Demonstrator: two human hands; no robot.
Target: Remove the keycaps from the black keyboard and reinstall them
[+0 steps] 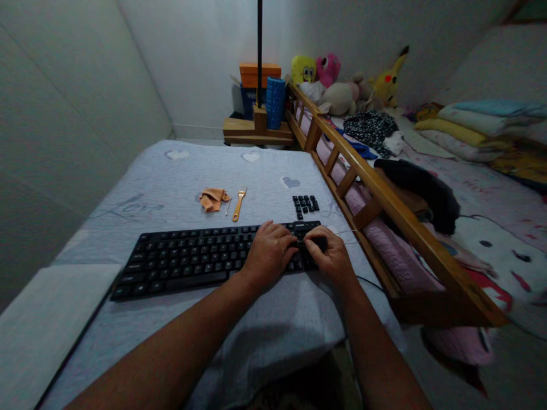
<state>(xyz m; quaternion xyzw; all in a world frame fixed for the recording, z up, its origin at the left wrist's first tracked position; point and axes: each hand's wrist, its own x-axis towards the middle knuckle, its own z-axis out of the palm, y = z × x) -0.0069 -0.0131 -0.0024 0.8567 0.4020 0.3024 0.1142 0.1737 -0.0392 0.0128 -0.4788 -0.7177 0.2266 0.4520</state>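
Observation:
A black keyboard [196, 256] lies on a table with a pale blue cloth [171, 193]. My left hand [271, 250] rests over its right part, fingers bent and together, thumb and fingertips near the number pad. My right hand [329, 250] is closed in a pinch at the number pad, close to the left fingertips. Whatever either hand pinches is too small and hidden to name. Loose black keycaps [305, 205] sit in rows behind the number pad. Behind the keyboard are a crumpled orange cloth [213, 199], a cotton swab [228, 206] and a yellow-handled brush [239, 206].
A wooden bed rail [363, 165] runs along the table's right side, with bedding and plush toys [339, 97] beyond. At the back stand a black pole [259, 51] and a blue roller [276, 103]. A white sheet-like panel [51, 319] lies at the left.

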